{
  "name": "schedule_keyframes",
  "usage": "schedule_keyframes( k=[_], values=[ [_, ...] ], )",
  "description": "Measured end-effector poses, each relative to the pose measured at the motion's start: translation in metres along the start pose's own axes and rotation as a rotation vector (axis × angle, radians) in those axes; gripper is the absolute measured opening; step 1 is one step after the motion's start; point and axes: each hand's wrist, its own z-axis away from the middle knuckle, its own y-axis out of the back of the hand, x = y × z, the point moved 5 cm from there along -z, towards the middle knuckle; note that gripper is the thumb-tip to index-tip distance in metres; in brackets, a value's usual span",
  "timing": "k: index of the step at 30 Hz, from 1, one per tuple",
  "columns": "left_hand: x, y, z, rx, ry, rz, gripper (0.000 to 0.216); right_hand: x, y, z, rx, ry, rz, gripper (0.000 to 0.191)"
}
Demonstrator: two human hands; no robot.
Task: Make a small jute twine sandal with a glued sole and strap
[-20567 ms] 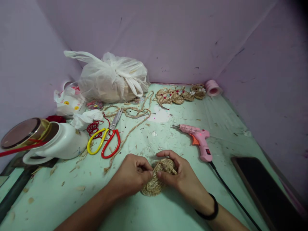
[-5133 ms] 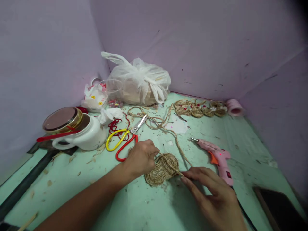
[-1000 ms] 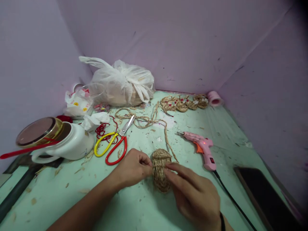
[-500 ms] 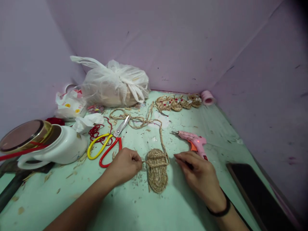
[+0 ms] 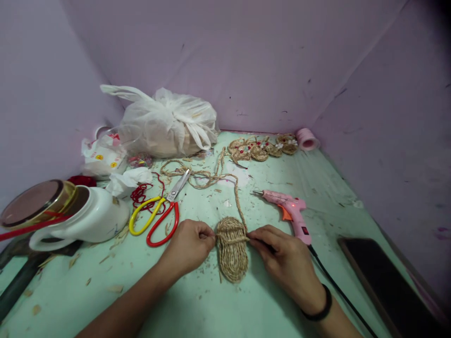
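Note:
A small slipper-shaped piece of coiled jute rope (image 5: 233, 263) lies flat on the table, with rows of rope crossing its upper half. At its left edge, my left hand (image 5: 192, 246) is closed in a pinch on the rope strand. My right hand (image 5: 287, 258), also pinching, holds the rope where it leaves the right edge; the fingertips hide the exact grip. From there the loose jute rope (image 5: 238, 202) runs up the table into loops. Scissors (image 5: 162, 211) with one yellow and one red handle lie left of the piece. A pink glue gun (image 5: 289, 206) rests beyond my right hand.
Finished jute pieces with beads (image 5: 260, 149) lie at the back beside a pink spool (image 5: 307, 139). A tied plastic bag (image 5: 169, 124) stands against the wall. On the left are a tipped white mug (image 5: 102, 211) and red yarn (image 5: 143, 195). A dark phone (image 5: 380, 281) lies at right.
My right hand has moved left from beside the piece and now grips the rope at its right edge. My left hand stays pinched at the left edge.

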Motion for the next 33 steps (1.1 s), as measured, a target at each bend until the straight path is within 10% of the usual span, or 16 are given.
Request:
schedule_keyframes(
  k=[24,33],
  values=[
    [0.008,0.004,0.003,-0.084,0.023,-0.034,0.019,-0.004,0.005,-0.001,-0.024,-0.091,-0.002,0.016],
    [0.036,-0.011,0.037,-0.051,-0.464,-0.389,0.018,0.014,-0.009,0.004,-0.080,-0.776,-1.185,0.025]
  ],
)
